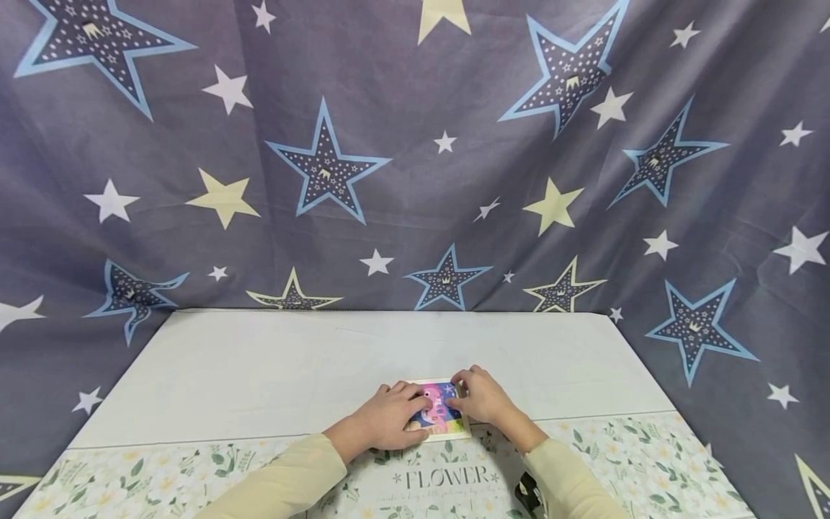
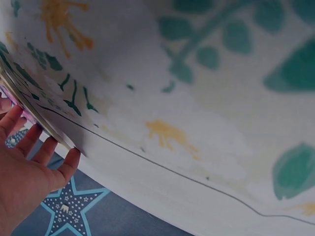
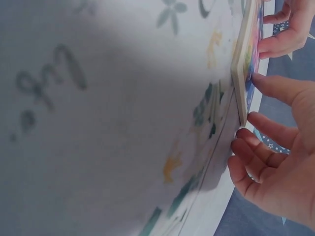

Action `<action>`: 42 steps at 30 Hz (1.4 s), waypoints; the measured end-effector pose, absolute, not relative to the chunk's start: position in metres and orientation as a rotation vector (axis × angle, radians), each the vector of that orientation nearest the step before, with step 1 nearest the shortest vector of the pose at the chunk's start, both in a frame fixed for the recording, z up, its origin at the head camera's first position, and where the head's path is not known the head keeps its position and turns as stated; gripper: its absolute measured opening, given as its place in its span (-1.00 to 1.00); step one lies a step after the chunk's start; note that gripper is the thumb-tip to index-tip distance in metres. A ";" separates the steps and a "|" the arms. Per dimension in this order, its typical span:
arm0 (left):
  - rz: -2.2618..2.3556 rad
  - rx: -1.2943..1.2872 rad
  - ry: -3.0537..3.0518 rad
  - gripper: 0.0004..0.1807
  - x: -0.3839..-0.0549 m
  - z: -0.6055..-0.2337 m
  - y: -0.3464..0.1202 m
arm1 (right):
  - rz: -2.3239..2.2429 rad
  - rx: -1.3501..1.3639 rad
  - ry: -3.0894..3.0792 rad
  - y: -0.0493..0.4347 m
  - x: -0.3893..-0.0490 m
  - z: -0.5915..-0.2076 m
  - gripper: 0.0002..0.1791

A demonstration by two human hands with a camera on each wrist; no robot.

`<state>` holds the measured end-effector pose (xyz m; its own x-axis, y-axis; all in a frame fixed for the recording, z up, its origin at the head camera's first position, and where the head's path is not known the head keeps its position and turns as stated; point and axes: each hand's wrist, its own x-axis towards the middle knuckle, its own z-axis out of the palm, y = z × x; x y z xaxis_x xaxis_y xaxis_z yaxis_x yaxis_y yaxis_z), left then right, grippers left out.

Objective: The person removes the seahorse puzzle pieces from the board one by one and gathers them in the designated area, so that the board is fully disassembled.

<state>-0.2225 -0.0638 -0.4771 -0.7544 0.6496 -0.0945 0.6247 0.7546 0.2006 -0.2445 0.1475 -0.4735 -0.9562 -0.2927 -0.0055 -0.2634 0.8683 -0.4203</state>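
Note:
A small flat wooden picture board (image 1: 444, 431) lies on the table, with a pale frame and a bright pink, blue and yellow cartoon picture. My left hand (image 1: 387, 419) rests on its left side, fingers reaching over the picture and thumb by the near edge. In the left wrist view, the fingertips (image 2: 75, 153) are spread along the board's edge. My right hand (image 1: 485, 400) is at the right side, thumb on the picture and forefinger near the far right corner. The right wrist view shows the board's layered edge (image 3: 239, 73), with the other right fingers loosely bent beside it.
The table has a plain white back part (image 1: 279, 367) and a floral cloth (image 1: 214, 468) with "FLOWER" lettering in front. A dark star-patterned curtain (image 1: 389, 238) hangs behind and at both sides. Something small and black (image 1: 528, 494) shows beside the right sleeve.

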 end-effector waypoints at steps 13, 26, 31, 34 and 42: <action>0.219 1.028 2.787 -0.41 -0.222 -0.477 -0.064 | -0.761 -0.349 2.871 0.146 -0.252 -0.472 -0.63; 0.240 1.029 2.782 -0.43 -0.221 -0.474 -0.063 | -0.863 -0.289 2.813 0.145 -0.255 -0.471 -0.65; 0.244 1.017 2.780 -0.43 -0.221 -0.473 -0.063 | -0.916 -0.274 2.784 0.144 -0.255 -0.470 -0.65; 0.247 1.009 2.773 -0.43 -0.221 -0.472 -0.062 | -0.949 -0.257 2.762 0.145 -0.256 -0.472 -0.64; 0.247 1.004 2.760 -0.43 -0.222 -0.471 -0.062 | -1.023 -0.212 2.716 0.148 -0.258 -0.474 -0.62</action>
<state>-0.2217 -0.0622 -0.4710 -0.7515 0.6479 -0.1240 0.6156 0.7564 0.2213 -0.2577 0.1478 -0.4745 -0.9628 -0.2150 -0.1638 -0.0536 0.7457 -0.6641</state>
